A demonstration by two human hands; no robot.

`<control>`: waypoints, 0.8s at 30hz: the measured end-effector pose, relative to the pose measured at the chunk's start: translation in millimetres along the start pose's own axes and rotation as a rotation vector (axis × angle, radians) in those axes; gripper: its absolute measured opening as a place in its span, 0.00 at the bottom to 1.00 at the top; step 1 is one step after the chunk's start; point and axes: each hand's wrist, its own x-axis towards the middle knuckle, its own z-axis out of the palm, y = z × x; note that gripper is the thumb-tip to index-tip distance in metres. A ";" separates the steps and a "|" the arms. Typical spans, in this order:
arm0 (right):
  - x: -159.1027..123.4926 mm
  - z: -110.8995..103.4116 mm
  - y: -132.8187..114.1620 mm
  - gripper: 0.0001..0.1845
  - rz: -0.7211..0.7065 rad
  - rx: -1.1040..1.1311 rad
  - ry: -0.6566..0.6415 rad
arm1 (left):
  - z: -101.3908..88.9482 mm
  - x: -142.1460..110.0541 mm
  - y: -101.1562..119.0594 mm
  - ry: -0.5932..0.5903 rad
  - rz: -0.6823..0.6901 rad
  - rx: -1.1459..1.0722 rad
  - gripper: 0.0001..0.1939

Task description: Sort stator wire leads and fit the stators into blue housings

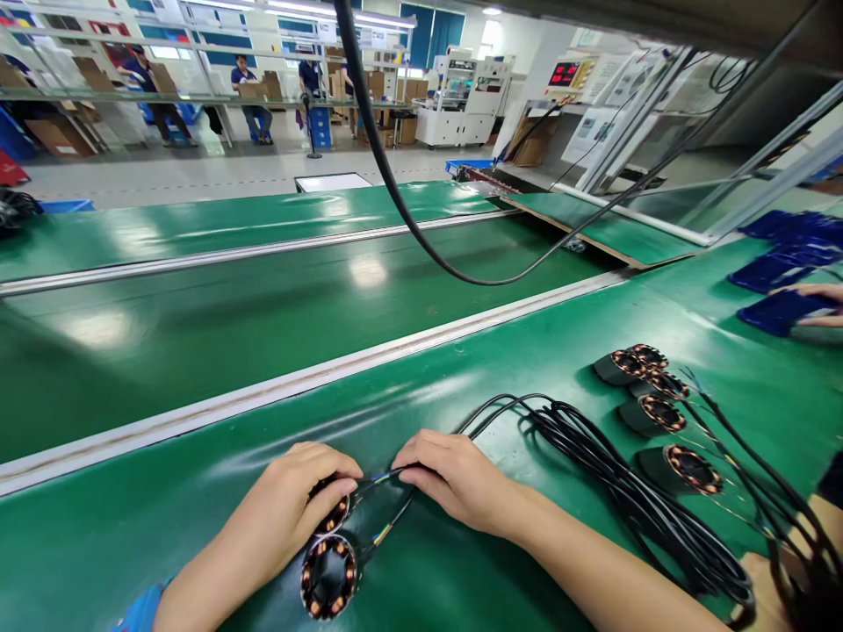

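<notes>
My left hand (299, 496) is closed, thumb and forefinger pinching thin wires beside a motor stator (337, 516). That stator, a ring with copper windings, is partly hidden beneath the fingers. A second stator (329, 577) stands just in front of it, its coils facing up, near coloured wire ends (380, 534) coming out of a black cable. My right hand (448, 474) is closed in a pinch on another black cable, whose coloured wires (380, 479) show between my two hands. Both cables run beneath the right hand to a looped bundle (612, 474) on the green bench.
Several stators (678, 470) stand to the right, with more black cables (757, 474). A co-worker's hand (820, 303) touches dark blue pieces (781, 312). A black cable (461, 276) hangs over the sunken green belt (263, 325), edged by a white rail (316, 377).
</notes>
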 end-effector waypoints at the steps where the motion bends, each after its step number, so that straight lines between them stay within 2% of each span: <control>1: -0.4 0.7 0.7 0.07 -0.007 0.003 0.008 | 0.7 0.9 0.0 -0.005 -0.034 -0.029 0.10; 4: -0.8 1.9 3.5 0.05 -0.012 0.015 0.017 | 4.3 0.1 0.0 0.013 -0.086 -0.075 0.11; 11: -1.9 3.7 5.3 0.05 -0.007 0.010 0.011 | 13.3 -3.7 -2.5 0.055 -0.103 -0.113 0.13; 24: -3.9 4.6 6.0 0.07 -0.035 -0.013 0.037 | 8.5 -2.2 2.0 0.016 -0.106 -0.109 0.12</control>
